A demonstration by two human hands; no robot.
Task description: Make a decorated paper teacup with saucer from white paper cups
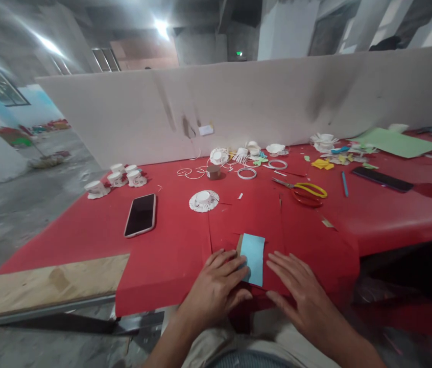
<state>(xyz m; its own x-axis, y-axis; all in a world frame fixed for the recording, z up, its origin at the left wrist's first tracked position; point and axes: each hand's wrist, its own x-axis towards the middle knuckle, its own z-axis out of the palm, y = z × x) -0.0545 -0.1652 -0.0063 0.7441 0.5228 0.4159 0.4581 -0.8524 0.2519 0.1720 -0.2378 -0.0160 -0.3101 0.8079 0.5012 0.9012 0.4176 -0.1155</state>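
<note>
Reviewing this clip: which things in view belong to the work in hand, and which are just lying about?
In hand:
- light blue paper, touched by the left hand, with the right hand beside it
- brown piece at its left edge

Apparently lying about:
- left phone
- right phone
- scissors
- blue pen
- fringed paper cup

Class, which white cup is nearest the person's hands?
The fringed cup alone on the red cover, ahead of the left hand; the other cups sit farther off, at the cover's left edge or by the partition.
</note>
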